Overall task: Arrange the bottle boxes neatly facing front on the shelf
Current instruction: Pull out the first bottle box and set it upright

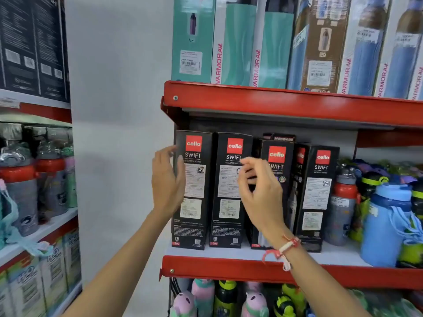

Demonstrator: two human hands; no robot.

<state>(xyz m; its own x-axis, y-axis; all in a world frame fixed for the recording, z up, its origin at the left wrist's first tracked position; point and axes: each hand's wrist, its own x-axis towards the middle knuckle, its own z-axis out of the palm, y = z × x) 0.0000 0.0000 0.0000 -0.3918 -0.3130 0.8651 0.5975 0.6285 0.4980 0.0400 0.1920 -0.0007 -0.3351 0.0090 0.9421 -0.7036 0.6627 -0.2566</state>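
Observation:
Several tall black "cello SWIFT" bottle boxes stand in a row on the middle red shelf [229, 266]. The leftmost box [194, 191] and the second box [229, 191] stand side by side at the shelf's left end. A third box [280, 156] sits slightly further back, and a fourth box [318, 193] stands to its right, turned a little. My left hand [167, 181] is open, its fingers at the left edge of the leftmost box. In front of the gap between the second and third boxes, my right hand [258, 191] hovers with fingers loosely curled, holding nothing.
Grey-and-red bottles [343, 207] and a blue bottle [386, 223] crowd the shelf right of the boxes. Teal and blue Varmora boxes [233, 42] fill the shelf above. Small colourful bottles [203, 298] sit below. Another stocked shelf unit [34, 179] stands at the left, across a white wall gap.

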